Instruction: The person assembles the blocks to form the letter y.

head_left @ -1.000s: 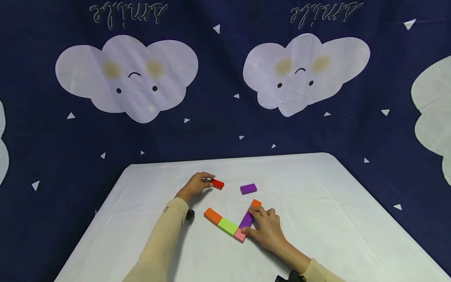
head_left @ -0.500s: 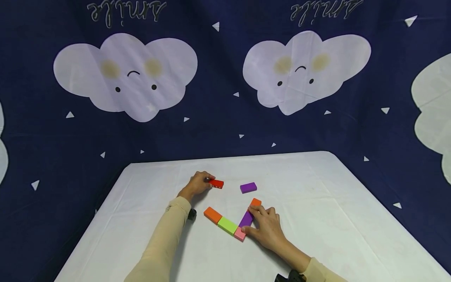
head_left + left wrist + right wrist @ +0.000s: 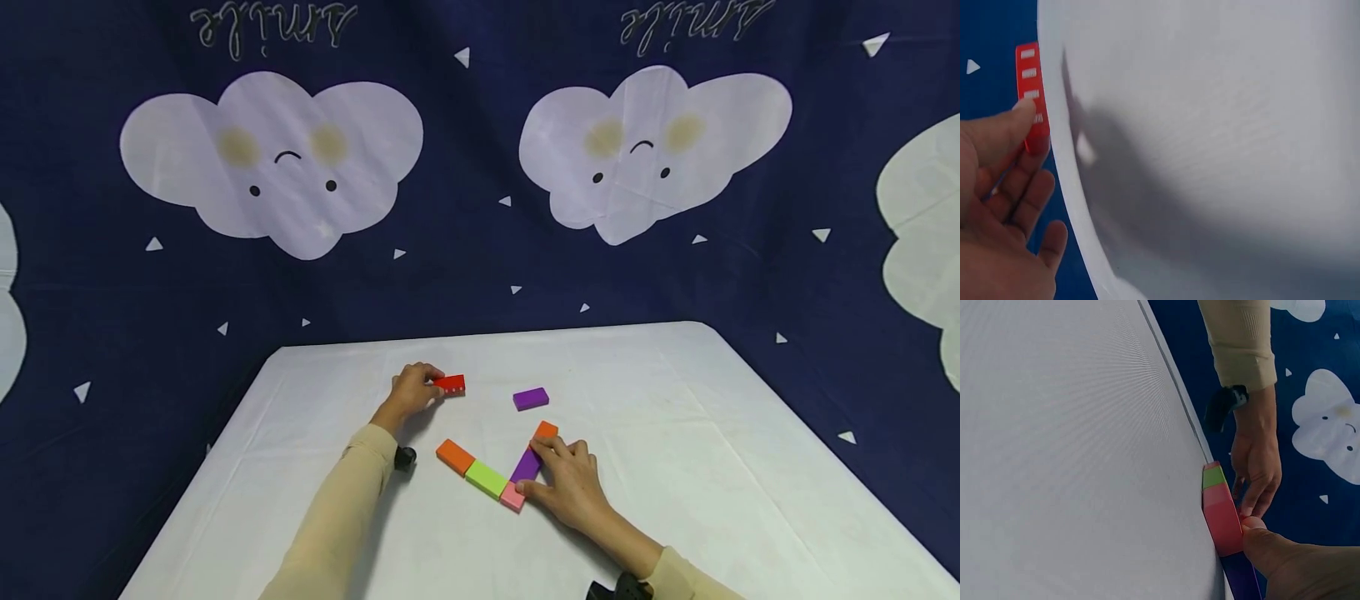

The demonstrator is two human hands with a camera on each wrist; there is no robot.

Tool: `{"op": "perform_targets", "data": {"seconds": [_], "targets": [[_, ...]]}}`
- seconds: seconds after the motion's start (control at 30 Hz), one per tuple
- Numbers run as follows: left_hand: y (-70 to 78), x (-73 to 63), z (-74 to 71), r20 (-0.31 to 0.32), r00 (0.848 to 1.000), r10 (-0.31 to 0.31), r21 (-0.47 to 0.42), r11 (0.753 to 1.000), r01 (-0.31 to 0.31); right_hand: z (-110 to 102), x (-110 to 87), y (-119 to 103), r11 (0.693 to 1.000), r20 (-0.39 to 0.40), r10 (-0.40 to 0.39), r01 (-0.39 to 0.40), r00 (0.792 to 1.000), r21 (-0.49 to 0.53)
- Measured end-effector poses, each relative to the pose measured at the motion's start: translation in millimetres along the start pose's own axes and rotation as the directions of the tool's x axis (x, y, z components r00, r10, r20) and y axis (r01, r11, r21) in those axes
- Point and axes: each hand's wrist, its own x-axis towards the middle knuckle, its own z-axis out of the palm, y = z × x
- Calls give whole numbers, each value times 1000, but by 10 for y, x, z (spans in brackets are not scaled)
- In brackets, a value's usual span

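Note:
A red block (image 3: 452, 384) with white marks along one side hangs above the table's far part, pinched between thumb and fingers of my left hand (image 3: 408, 393). In the left wrist view the thumb presses the marked face of the block (image 3: 1029, 72). Several blocks lie end to end in a V: orange (image 3: 454, 457), lime green (image 3: 486, 480), pink (image 3: 513, 497), purple (image 3: 527, 467) and orange (image 3: 547, 428). My right hand (image 3: 573, 492) holds the V's right arm, thumb against the pink block, fingertips where purple meets orange. The palm hides part of the purple block.
A loose purple block (image 3: 531, 399) lies beyond the V, right of the red one. White cloth covers the table (image 3: 697, 467). Behind it hangs a dark blue curtain (image 3: 465, 275) with clouds. Both wrists wear black cameras (image 3: 405, 458).
My left hand has drawn back slightly to the left with the red block, turning it from slanted to nearly level across the view. The right hand and the V of blocks stay put.

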Motion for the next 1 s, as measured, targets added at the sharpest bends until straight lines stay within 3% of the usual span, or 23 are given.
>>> {"op": "perform_targets", "data": {"seconds": [0.23, 0.6, 1.0], "targets": [[18, -186, -62, -49, 995, -86, -126, 989, 79, 0, 4, 11, 1000, 4, -3, 3, 1000, -4], [74, -557, -94, -120, 983, -141, -202, 973, 115, -3, -1, 1, 1000, 9, -2, 2, 1000, 0], [282, -1148, -36, -150, 980, -133, -353, 933, 72, 5, 12, 3, 1000, 16, 5, -4, 1000, -4]]}}
